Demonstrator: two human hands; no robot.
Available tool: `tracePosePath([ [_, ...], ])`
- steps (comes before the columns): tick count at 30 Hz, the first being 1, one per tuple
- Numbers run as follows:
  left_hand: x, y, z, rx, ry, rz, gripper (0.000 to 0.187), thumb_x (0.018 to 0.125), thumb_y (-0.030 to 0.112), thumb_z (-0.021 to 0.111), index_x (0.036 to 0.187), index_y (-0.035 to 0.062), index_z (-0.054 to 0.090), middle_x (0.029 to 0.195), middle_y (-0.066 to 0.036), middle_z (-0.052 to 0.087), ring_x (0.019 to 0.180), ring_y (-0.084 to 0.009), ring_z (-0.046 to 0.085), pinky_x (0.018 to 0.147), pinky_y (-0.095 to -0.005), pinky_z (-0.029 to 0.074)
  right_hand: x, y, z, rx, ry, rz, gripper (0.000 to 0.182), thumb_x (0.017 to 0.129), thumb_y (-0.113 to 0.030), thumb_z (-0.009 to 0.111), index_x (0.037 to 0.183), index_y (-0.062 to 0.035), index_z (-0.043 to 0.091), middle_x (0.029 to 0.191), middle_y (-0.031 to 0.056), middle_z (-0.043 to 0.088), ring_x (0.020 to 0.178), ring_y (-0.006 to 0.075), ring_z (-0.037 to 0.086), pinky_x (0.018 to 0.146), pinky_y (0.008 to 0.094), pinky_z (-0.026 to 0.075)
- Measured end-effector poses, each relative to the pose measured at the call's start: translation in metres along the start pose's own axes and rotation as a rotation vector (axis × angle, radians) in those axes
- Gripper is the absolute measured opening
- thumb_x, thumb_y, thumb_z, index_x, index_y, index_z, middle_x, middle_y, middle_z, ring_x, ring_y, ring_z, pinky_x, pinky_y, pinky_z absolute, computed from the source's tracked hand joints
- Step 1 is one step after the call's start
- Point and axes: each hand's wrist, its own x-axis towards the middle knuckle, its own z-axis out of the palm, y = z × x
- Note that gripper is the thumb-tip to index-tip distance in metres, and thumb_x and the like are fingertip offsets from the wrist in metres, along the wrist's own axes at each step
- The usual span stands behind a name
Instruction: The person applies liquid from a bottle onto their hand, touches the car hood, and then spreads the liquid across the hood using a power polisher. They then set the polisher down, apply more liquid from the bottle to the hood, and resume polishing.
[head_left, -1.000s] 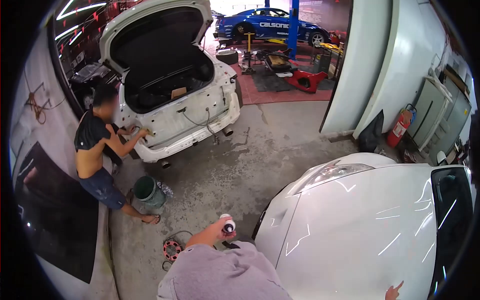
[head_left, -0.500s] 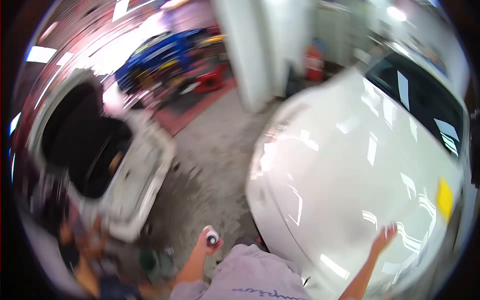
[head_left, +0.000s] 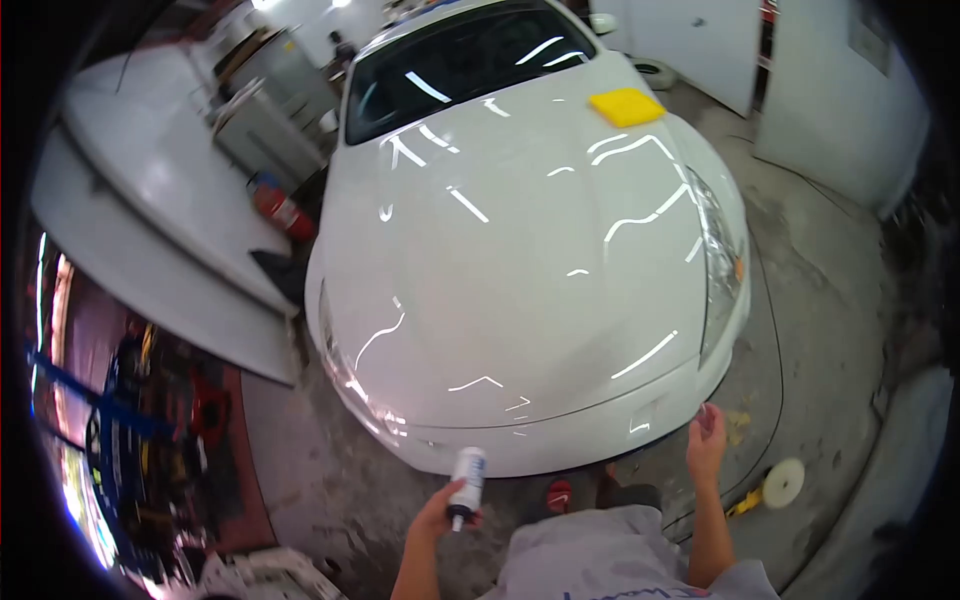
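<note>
My left hand (head_left: pixel 437 512) is wrapped round a white bottle (head_left: pixel 469 478) with a dark cap, tilted with its nozzle pointing down, in front of the car's bumper. Raised near the bumper's right end, my right hand (head_left: pixel 707 430) has its fingers curled together; what they hold, if anything, is too small to make out. The glossy white car hood (head_left: pixel 500 270) fills the middle of the view. A folded yellow cloth (head_left: pixel 626 107) lies on the hood's far right part, beyond both hands.
A yellow polisher with a round pale pad (head_left: pixel 783 483) is on the floor at lower right, with a black cable running past the car. A red fire extinguisher (head_left: pixel 282 208) stands left of the car. Cabinets (head_left: pixel 270 130) are behind it.
The view has swung right, so the car now faces me. The bottle shows side-on in my left hand. My right hand, earlier over the hood, is now by the bumper, fingers curled.
</note>
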Motion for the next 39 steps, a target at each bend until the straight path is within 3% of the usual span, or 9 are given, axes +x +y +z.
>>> tracePosePath([
  [4, 0.04, 0.021, 0.063, 0.47, -0.279, -0.298, 0.051, 0.093, 0.046, 0.053, 0.107, -0.0033, 0.051, 0.079, -0.017, 0.064, 0.062, -0.0248, 0.065, 0.054, -0.0366, 0.056, -0.101, 0.0, -0.047, -0.101, 0.148, 0.1, 0.039, 0.088, 0.002, 0.053, 0.126, -0.0024, 0.048, 0.123, 0.0112, 0.054, 0.105, 0.0197, 0.055, 0.09, 0.0315, 0.047],
  [10, 0.086, -0.037, 0.206, 1.17, -0.458, -0.321, 0.044, 0.092, 0.046, 0.055, 0.113, 0.0074, 0.052, 0.08, -0.007, 0.063, 0.058, -0.0172, 0.063, 0.05, -0.0306, 0.054, -0.182, 0.022, -0.134, -0.309, 0.399, 0.256, 0.051, 0.083, -0.001, 0.058, 0.131, -0.0031, 0.044, 0.126, 0.0135, 0.053, 0.109, 0.0247, 0.056, 0.086, 0.0342, 0.049],
  [12, 0.109, -0.072, 0.253, 1.291, -0.421, -0.186, 0.046, 0.091, 0.044, 0.056, 0.116, 0.0056, 0.051, 0.081, -0.007, 0.064, 0.056, -0.0157, 0.062, 0.049, -0.0306, 0.054, -0.181, 0.013, -0.164, -0.229, 0.568, 0.261, 0.053, 0.082, -0.002, 0.06, 0.132, -0.0021, 0.043, 0.127, 0.0166, 0.053, 0.111, 0.0286, 0.056, 0.088, 0.0352, 0.048],
  [17, 0.117, -0.119, 0.373, 1.27, -0.542, -0.39, 0.042, 0.093, 0.039, 0.054, 0.113, 0.0024, 0.05, 0.077, -0.01, 0.063, 0.054, -0.0173, 0.063, 0.046, -0.0279, 0.053, -0.18, 0.007, -0.256, -0.408, 0.844, 0.348, 0.061, 0.08, -0.005, 0.064, 0.136, -0.0024, 0.039, 0.129, 0.0224, 0.05, 0.112, 0.0359, 0.055, 0.091, 0.0392, 0.047],
  [24, 0.246, -0.225, 0.539, 1.376, -0.402, -0.543, 0.043, 0.092, 0.04, 0.056, 0.114, 0.0038, 0.052, 0.075, -0.008, 0.063, 0.055, -0.0177, 0.063, 0.049, -0.0294, 0.055, -0.124, 0.233, -0.412, -0.618, 0.919, 0.591, 0.084, 0.075, -0.011, 0.073, 0.145, -0.0044, 0.026, 0.143, 0.0242, 0.036, 0.13, 0.0396, 0.039, 0.105, 0.045, 0.036],
  [26, 0.312, -0.27, 0.588, 1.431, -0.331, -0.536, 0.044, 0.094, 0.042, 0.051, 0.114, 0.0028, 0.051, 0.076, -0.013, 0.061, 0.058, -0.0226, 0.064, 0.048, -0.0328, 0.056, -0.082, 0.297, -0.458, -0.505, 0.759, 0.837, 0.097, 0.072, -0.016, 0.077, 0.147, -0.0038, 0.017, 0.15, 0.0254, 0.024, 0.135, 0.0445, 0.027, 0.111, 0.0473, 0.027],
  [31, 0.472, -0.372, 0.685, 1.426, -0.341, -0.453, 0.043, 0.093, 0.042, 0.052, 0.11, 0.0024, 0.053, 0.082, -0.011, 0.062, 0.062, -0.0227, 0.065, 0.05, -0.0356, 0.057, 0.0, 0.445, -0.534, -0.634, 0.51, 1.079, 0.122, 0.061, -0.028, 0.087, 0.152, -0.0191, 0.006, 0.156, 0.0218, 0.005, 0.14, 0.0461, 0.017, 0.109, 0.0558, 0.029],
  [37, 0.679, -0.51, 0.776, 1.303, -0.385, -0.593, 0.05, 0.091, 0.05, 0.051, 0.107, 0.0028, 0.055, 0.085, -0.013, 0.063, 0.07, -0.0234, 0.065, 0.063, -0.0377, 0.058, 0.039, 0.564, -0.564, -0.697, 0.382, 1.25, 0.131, 0.056, -0.033, 0.089, 0.152, -0.0222, 0.001, 0.157, 0.0181, -0.004, 0.14, 0.0475, 0.015, 0.106, 0.0623, 0.028],
  [39, 0.728, -0.555, 0.807, 1.336, -0.371, -0.625, 0.055, 0.09, 0.055, 0.05, 0.106, 0.0023, 0.055, 0.087, -0.014, 0.064, 0.069, -0.0243, 0.064, 0.066, -0.0376, 0.057, 0.035, 0.584, -0.548, -0.837, 0.528, 1.164, 0.116, 0.064, -0.034, 0.085, 0.152, -0.0188, 0.01, 0.156, 0.0209, 0.002, 0.14, 0.0467, 0.016, 0.107, 0.0601, 0.026],
])
